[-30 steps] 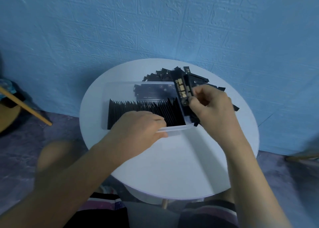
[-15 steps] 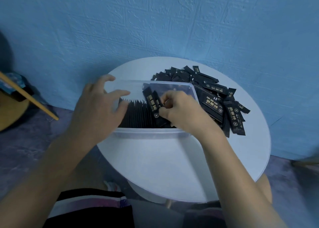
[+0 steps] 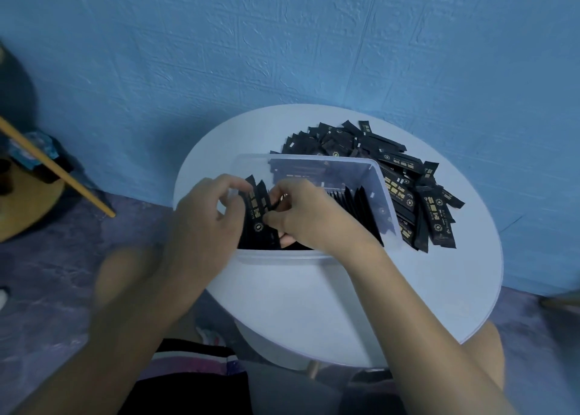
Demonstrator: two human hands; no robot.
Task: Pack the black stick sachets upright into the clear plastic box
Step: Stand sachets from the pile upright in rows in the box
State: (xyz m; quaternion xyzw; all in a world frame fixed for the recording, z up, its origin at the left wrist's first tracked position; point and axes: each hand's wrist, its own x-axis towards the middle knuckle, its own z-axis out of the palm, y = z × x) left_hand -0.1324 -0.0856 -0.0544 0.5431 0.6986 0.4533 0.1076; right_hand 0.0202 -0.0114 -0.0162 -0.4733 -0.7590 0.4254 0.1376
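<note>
The clear plastic box (image 3: 373,176) sits on the round white table (image 3: 314,289), with a row of black stick sachets (image 3: 361,207) standing upright inside. A loose pile of sachets (image 3: 405,176) lies behind and right of the box. My right hand (image 3: 310,217) reaches into the box's left part and pinches a sachet with gold print (image 3: 255,210). My left hand (image 3: 204,223) is at the box's left end, fingers curled against the same group of sachets. The hands hide the sachets' lower parts.
A blue textured wall stands behind the table. A wooden stick (image 3: 56,166) and a round wooden piece (image 3: 28,204) are on the floor at the left. The table's front half (image 3: 298,304) is bare white surface.
My right hand has carried the sachet leftward inside the box. My left hand has come in from the box's left rim to meet it at the sachets.
</note>
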